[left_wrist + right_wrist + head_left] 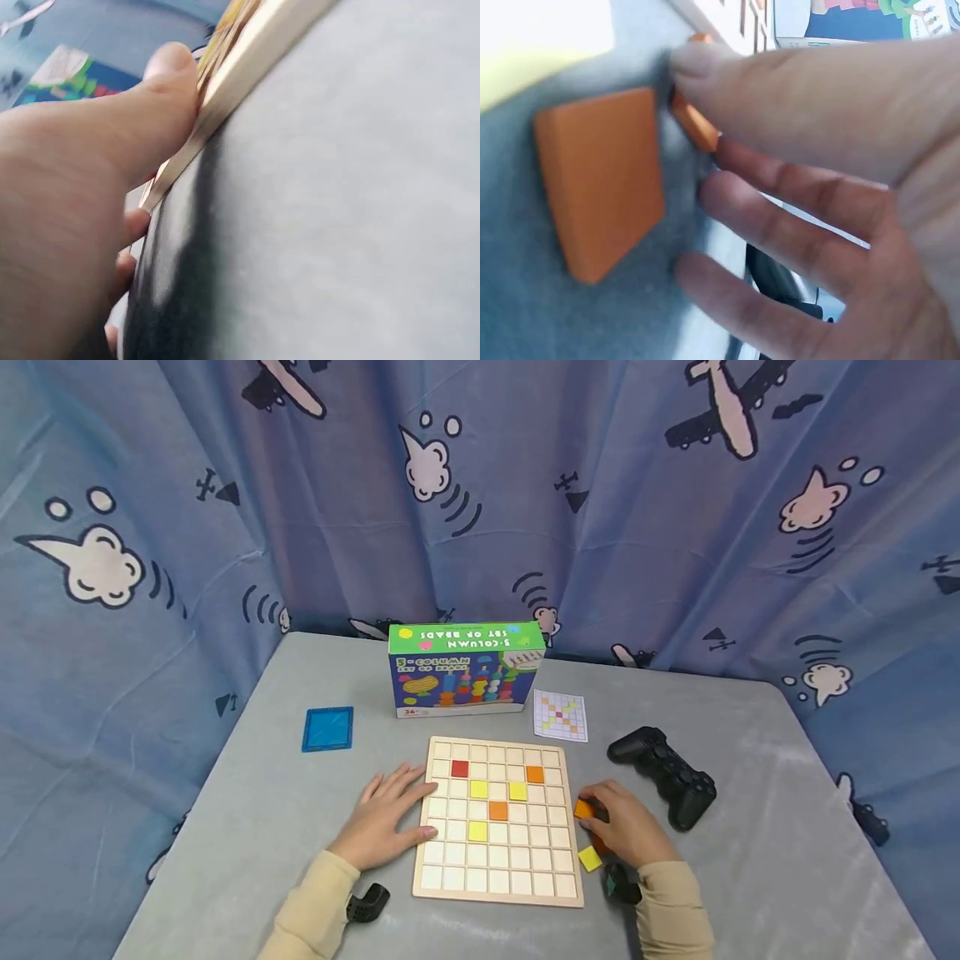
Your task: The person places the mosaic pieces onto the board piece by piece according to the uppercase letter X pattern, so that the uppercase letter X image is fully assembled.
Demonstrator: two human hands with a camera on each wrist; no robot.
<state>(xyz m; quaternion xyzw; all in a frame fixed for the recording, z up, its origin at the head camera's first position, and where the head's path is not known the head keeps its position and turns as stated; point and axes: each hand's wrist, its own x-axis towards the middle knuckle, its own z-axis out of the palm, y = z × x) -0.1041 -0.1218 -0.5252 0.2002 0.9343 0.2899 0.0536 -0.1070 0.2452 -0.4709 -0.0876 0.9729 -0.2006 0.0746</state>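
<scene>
A wooden grid board [497, 886] lies on the table, with red, yellow and orange square tiles in some of its cells. My left hand [386, 818] rests along the board's left edge, fingers extended and thumb touching the rim. Beyond the right edge, my right hand [628, 822] pinches an orange tile [695, 124] between thumb and fingers, low over the table. Another orange tile [604, 180] lies beside that hand, mostly covered by it in the head view. Close by is a loose yellow tile [589, 858].
Behind the board stands a bead-set box [467, 681], with a printed pattern card [560, 716] to its right. A black game controller [663, 777] lies right of my right hand. A blue square tray [327, 728] sits at the back left.
</scene>
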